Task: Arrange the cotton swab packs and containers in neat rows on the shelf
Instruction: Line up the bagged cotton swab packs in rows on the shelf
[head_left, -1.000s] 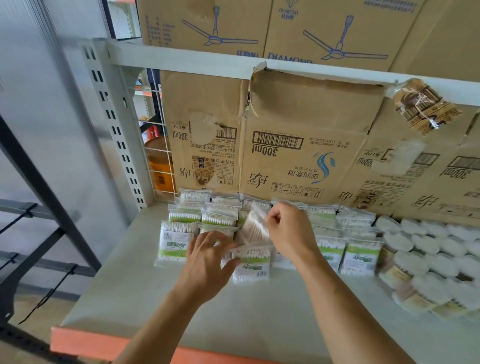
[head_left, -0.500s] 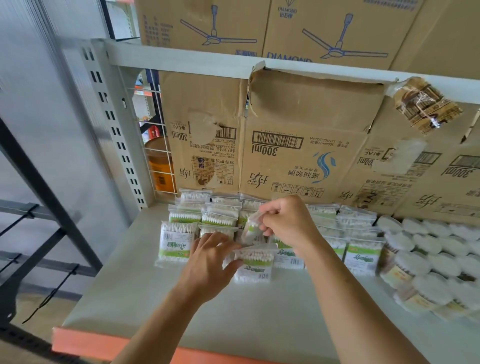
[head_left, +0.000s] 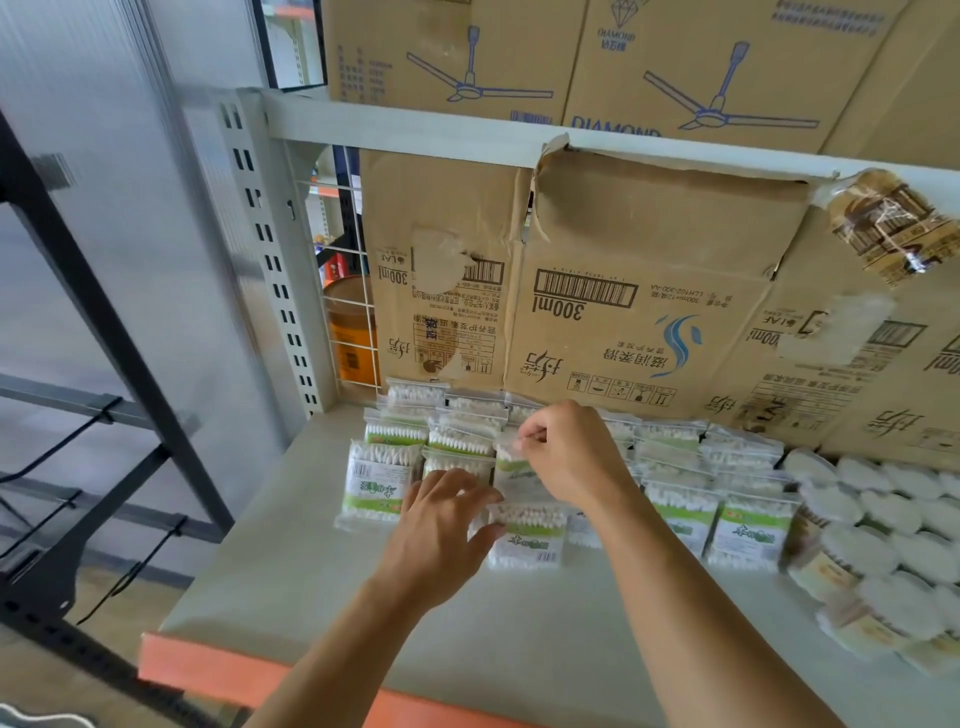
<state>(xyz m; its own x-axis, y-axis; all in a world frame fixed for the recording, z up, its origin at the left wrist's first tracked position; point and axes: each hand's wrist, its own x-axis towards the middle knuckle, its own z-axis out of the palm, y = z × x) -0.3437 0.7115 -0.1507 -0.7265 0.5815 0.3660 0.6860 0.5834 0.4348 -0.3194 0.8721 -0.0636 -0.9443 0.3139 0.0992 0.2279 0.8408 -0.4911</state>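
Shelf: we see a pale grey shelf (head_left: 291, 561) with an orange front edge (head_left: 208, 670); every cotton swab item lies on its rear half.
Swab packs: clear bags with green labels lie in overlapping rows from the back left towards the middle; the leftmost pack (head_left: 376, 486) lies flat, and more packs (head_left: 748, 530) line up to the right.
Right hand: our right hand (head_left: 571, 457) pinches the top edge of a tilted pack (head_left: 506, 449) between thumb and forefinger, above the middle rows.
Left hand: our left hand (head_left: 441, 535) lies spread and lightly bent over the second column, its thumb tip touching the left edge of the front pack (head_left: 530, 538), which sits forward of the rows.
Hands together: close, the right just behind the left, not touching.
Round containers: white-topped tubs (head_left: 872, 519) crowd the right end, just beside the packs; the front ones lean and are blurred.
Behind: upside-down cardboard boxes (head_left: 649, 291) marked 300ml wall off the back, touching the rearmost packs.
Above: a grey beam (head_left: 415, 127) carries fan boxes (head_left: 457, 52); a taped bundle (head_left: 888, 223) hangs from it at the right.
Left side: a slotted upright (head_left: 270, 270), a wire grid (head_left: 348, 312) and an orange tub (head_left: 350, 332) behind the grid.
In the way: our forearms cover several middle packs.
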